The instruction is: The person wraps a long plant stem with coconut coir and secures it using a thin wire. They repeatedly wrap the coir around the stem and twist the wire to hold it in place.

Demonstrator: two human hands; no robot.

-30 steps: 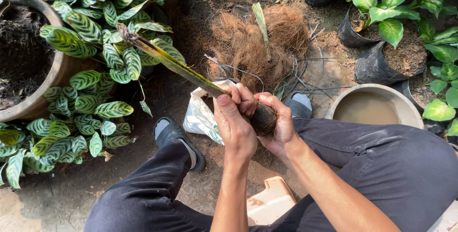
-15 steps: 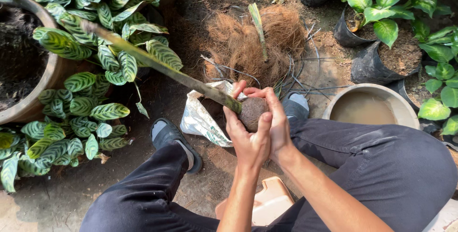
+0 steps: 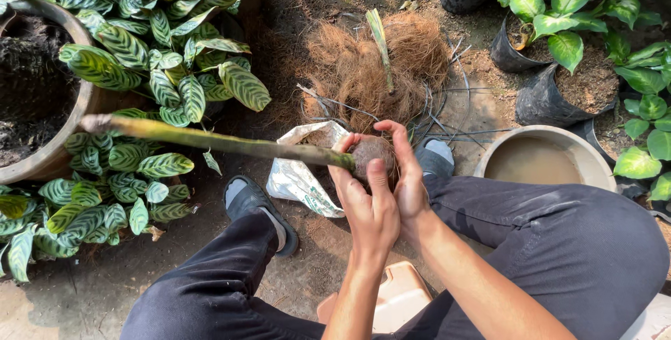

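Both hands, left hand [image 3: 369,208] and right hand [image 3: 409,185], clasp the root ball [image 3: 370,153]; its long stem [image 3: 217,141] could probably snap under leverage.

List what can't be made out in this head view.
- Root ball: mostly wrapped by the left hand and right hand, so its underside is hidden.
- Stalk: the far tip is blurred against the leaves.
- Clay pot: cut off by the left edge.
- Basin: cloudy water hides its bottom; the knee covers its near rim.
- Stool: mostly hidden by the forearms.
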